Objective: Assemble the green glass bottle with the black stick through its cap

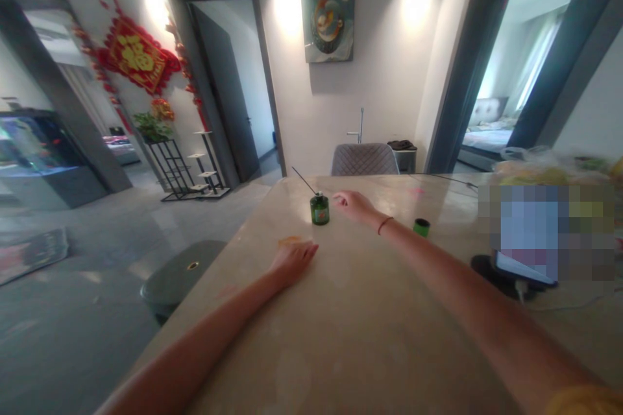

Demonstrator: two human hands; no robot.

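A small green glass bottle stands upright on the table, with a paper-like label on its front. A thin dark stick leans out of its neck toward the upper left. Just right of the bottle's neck is my right hand, its fingers curled in and apart from the glass; no object shows in it. My left hand lies on the tabletop in front of the bottle, palm down with fingers stretched out. Beyond its knuckles there is an orange-yellow patch, too blurred to name.
Past my right forearm sits a short green cylinder with a dark top. A phone on a stand, with a cable, is at the right, near plastic bags. A grey chair stands behind the table; a green stool is left.
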